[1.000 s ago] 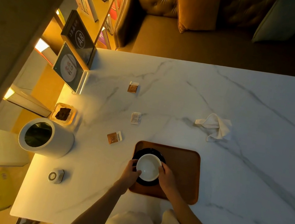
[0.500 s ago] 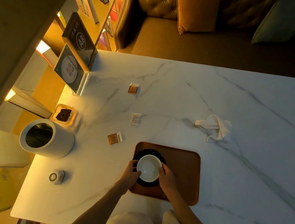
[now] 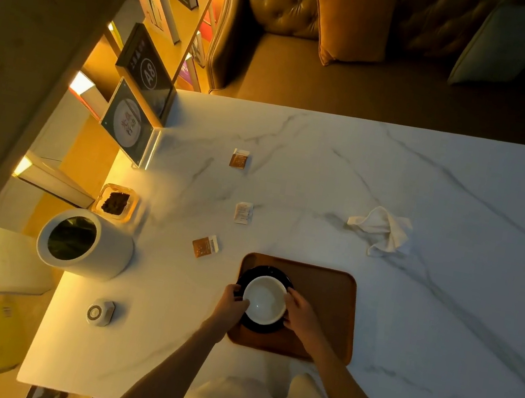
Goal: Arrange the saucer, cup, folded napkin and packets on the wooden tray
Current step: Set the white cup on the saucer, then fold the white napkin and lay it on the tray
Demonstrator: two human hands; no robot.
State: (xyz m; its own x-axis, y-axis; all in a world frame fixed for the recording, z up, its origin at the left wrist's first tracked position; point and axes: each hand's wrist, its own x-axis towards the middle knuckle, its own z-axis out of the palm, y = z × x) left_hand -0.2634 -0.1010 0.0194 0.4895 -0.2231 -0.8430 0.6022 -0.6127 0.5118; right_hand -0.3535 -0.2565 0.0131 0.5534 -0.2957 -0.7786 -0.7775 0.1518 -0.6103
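A white cup stands on a dark saucer at the left end of the wooden tray. My left hand grips the cup's left side and my right hand grips its right side. Three packets lie on the marble beyond the tray: a brown one nearest, a white one further out, and another brown one furthest. A crumpled white napkin lies to the far right of the tray.
A white cylindrical container, a small dish of dark bits and a small round device stand along the table's left edge. An upright sign holder stands at the far left corner. A sofa with cushions lies beyond the table.
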